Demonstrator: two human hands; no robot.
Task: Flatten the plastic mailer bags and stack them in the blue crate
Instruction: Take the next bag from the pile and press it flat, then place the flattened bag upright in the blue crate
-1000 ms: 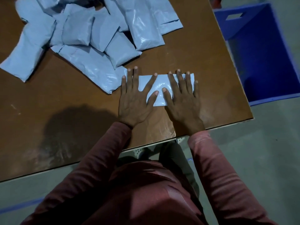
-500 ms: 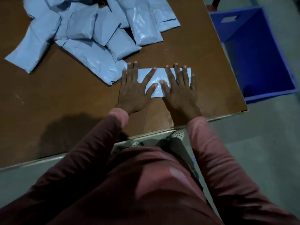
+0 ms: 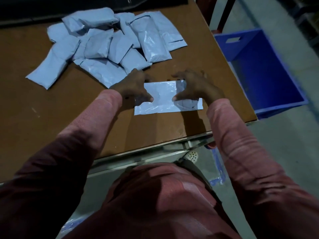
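At frame centre the flattened pale-blue plastic mailer bag (image 3: 164,100) lies on the brown table (image 3: 51,109), with the left hand (image 3: 134,87) and right hand (image 3: 196,87) half-curled over its ends, their grip unclear through blur, and the slick film may slip or re-puff before reaching the blue plastic crate (image 3: 283,108) at right.

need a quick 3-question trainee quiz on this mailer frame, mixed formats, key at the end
1. True or false: the blue crate stands on the table.
2. The flat mailer lies: A) on the table, under the left hand and right hand; B) in the crate; C) on the floor.
3. Fill in: the crate is on the person's ___ side.
Key: 1 false, it sits beside the table; 2 A; 3 right.
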